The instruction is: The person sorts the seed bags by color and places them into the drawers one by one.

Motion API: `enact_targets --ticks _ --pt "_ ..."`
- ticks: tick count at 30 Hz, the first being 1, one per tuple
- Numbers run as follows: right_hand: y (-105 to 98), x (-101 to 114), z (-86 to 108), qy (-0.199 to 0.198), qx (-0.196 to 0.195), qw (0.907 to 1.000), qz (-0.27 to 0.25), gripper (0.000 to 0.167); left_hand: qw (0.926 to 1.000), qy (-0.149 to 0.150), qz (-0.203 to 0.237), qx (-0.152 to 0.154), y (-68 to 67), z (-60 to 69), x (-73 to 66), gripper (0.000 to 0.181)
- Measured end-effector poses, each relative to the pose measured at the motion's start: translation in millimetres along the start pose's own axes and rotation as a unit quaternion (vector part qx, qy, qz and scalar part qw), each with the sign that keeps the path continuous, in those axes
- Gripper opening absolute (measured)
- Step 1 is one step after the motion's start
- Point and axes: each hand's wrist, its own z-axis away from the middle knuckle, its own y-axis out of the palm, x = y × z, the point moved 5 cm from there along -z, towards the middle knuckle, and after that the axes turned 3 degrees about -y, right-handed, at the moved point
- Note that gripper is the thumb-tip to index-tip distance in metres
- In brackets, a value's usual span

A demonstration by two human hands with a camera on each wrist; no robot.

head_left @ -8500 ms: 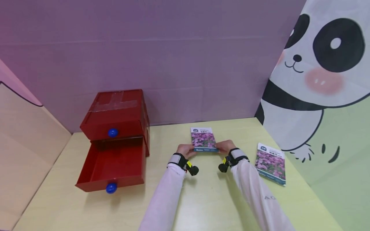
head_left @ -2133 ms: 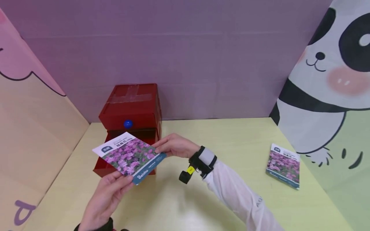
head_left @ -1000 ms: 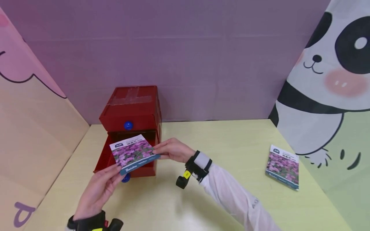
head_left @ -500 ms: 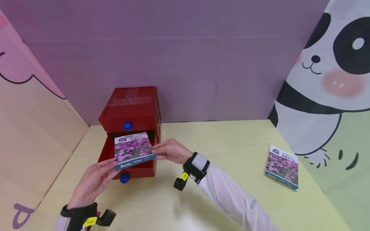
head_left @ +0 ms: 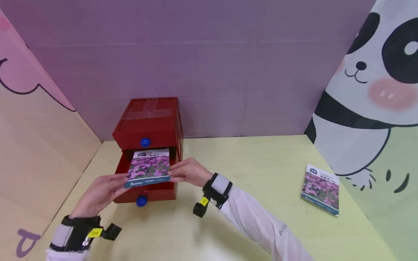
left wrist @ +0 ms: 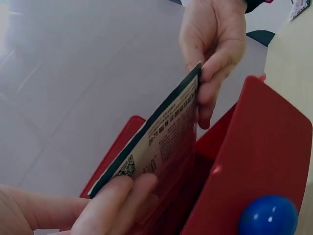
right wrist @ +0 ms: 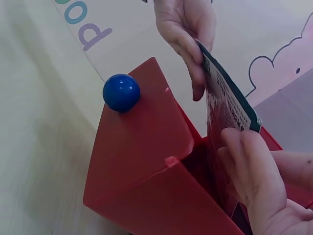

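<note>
A seed packet (head_left: 149,168) printed with pink flowers is held over the pulled-out lower drawer (head_left: 150,194) of a red box. My left hand (head_left: 99,194) pinches its left near corner between thumb and fingers. At the right near corner my right hand (head_left: 189,172) grips it the same way. In the left wrist view, fingers (left wrist: 115,205) lie under the packet's printed back (left wrist: 171,129). Its far end reaches into the drawer opening, below the upper drawer. The right wrist view shows the packet (right wrist: 227,95) above the drawer front (right wrist: 142,127) with its blue knob (right wrist: 121,93).
The upper drawer (head_left: 147,134) of the red box is closed, with a blue knob on its front. A second flower seed packet (head_left: 320,188) lies at the table's right side. Behind the table (head_left: 241,159) hangs a purple backdrop (head_left: 212,72).
Earlier both hands held the packet at mid-table. They have carried it left to the drawer. Over the last second it turned straighter and moved further into the drawer opening.
</note>
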Motion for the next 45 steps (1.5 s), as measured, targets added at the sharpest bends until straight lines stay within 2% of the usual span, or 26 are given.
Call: enact_targets --ticks 6,14,22,25,30,34,39,45 --pt "4 -1 -3.4 0.001 0.0 0.9999 0.012 0.03 0.9996 -0.005 -0.009 0.024 -5.9 -6.1 -3.7 0.063" --pt "8 -3 -7.8 0.012 -0.009 0.9998 0.016 0.027 0.9987 -0.028 -0.044 -0.003 -12.4 -10.3 -4.7 0.063" --pt "12 -5 -11.8 0.018 -0.003 0.9998 -0.001 0.025 0.9981 -0.039 -0.044 -0.016 -19.7 -16.0 -4.5 0.061" --pt "12 -5 -13.6 0.017 -0.004 0.9998 -0.01 0.025 0.9983 -0.034 -0.046 -0.011 -21.3 -18.5 -4.3 0.051" --pt "12 -6 -16.2 0.021 -0.001 0.9997 -0.013 0.025 0.9991 -0.037 -0.013 0.015 -20.2 -21.7 -5.0 0.019" --pt "14 -5 -16.4 0.022 0.0 0.9996 -0.015 0.026 0.9985 -0.053 -0.002 0.015 -17.9 -21.7 -5.9 0.012" --pt "17 -3 -14.8 0.037 0.01 0.9991 -0.018 0.033 0.998 -0.06 -0.017 0.004 -15.8 -22.1 -8.0 0.018" --pt "22 -1 -12.6 0.057 0.015 0.9979 -0.026 0.056 0.9976 -0.06 -0.03 0.012 -11.0 -22.4 -9.4 0.015"
